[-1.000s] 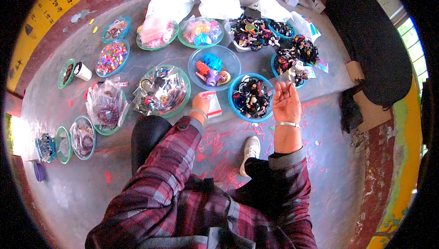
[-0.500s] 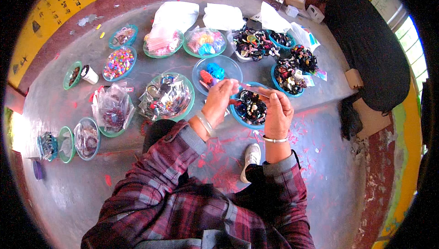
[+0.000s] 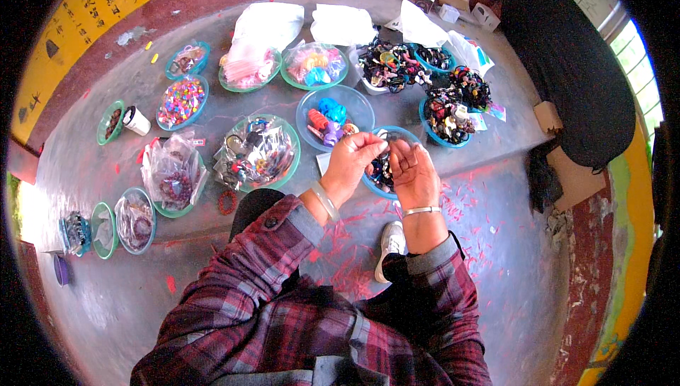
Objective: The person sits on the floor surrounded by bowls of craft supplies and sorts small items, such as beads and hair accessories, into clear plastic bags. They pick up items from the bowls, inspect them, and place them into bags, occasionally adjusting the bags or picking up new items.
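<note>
- Grey ledge (image 3: 244, 103), bearing bowls and bags; clock directions below run from the two hands.
- Black oval form (image 3: 570, 74), large, at 2 o'clock.
- Plaid sleeves (image 3: 248, 251), red and grey, reaching in from 7 and 5 o'clock.
- White bags (image 3: 269, 23), two side by side, between 11 and 12 o'clock.
- Green bowl (image 3: 295, 159), heaped with clear packets, at 9 o'clock.
- Clear bowl (image 3: 360, 103), bluish, with blue, red and purple pieces, between 10 and 11 o'clock.
- Blue bowl (image 3: 380, 193), full of dark bands (image 3: 381, 173), between 4 and 5 o'clock from the clear bowl; both hands partly cover it from view.
- Second blue bowl, piled with more dark bands (image 3: 448, 117), at 2 o'clock.
- Left hand (image 3: 349, 170), in front of the blue bowl's left side; thumb and forefinger meet at the tips, and whether anything thin sits between them I cannot tell.
- Right hand (image 3: 418, 184), just beside it, palm showing, fingers (image 3: 405, 156) curled toward the left hand's tips; I cannot tell whether they grip anything.
- Pale shoe (image 3: 390, 244), at 6 o'clock.
- White cup (image 3: 136, 121), dark-lidded, tilted, just past 9 o'clock.
- Pale bangle (image 3: 325, 203), left wrist; silver bangle (image 3: 422, 210), right wrist.
- Red ring (image 3: 227, 202), on the ledge, between 8 and 9 o'clock.
</note>
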The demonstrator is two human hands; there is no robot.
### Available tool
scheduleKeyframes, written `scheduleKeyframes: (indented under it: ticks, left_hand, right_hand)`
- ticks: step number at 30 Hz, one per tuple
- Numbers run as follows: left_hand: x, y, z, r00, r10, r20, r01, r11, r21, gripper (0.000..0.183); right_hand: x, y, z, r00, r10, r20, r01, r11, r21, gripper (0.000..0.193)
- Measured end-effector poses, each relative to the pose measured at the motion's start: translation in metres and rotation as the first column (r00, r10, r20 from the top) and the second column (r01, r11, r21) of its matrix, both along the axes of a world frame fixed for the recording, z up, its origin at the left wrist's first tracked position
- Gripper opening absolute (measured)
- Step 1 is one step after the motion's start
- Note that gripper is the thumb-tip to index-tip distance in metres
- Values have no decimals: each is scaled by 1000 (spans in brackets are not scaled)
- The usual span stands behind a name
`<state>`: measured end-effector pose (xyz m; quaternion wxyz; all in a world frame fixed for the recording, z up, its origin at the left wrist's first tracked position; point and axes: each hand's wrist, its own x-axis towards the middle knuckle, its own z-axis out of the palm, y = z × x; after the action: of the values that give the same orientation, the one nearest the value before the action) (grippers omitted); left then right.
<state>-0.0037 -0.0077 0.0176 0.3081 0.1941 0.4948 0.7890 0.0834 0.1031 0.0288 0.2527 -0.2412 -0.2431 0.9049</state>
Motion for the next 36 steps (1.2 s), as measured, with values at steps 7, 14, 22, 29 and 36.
scheduleKeyframes:
  ticks: [7, 14, 22, 29, 36]
  left_hand:
    - [-18, -9, 17, 952, -145, -268, 70, 960, -270, 15]
    - [-16, -8, -1, 845, -269, -462, 123, 939, -322, 16]
    - [-25, -11, 7, 966, -182, -183, 141, 966, -217, 22]
    - [-9, -12, 19, 933, -344, 107, 358, 918, -173, 25]
    - [-14, -6, 2, 978, -210, -16, 201, 951, -235, 19]
  right_hand:
    - [11, 36, 16, 967, -112, 227, -115, 605, 788, 47]
    - [15, 30, 11, 823, 29, 567, -557, 230, 798, 19]
    - [19, 36, 12, 824, 210, 526, -549, 525, 650, 12]
    - [14, 29, 5, 940, 146, 308, -278, 852, 443, 6]
    - [13, 24, 9, 875, 257, 411, -438, 782, 443, 9]
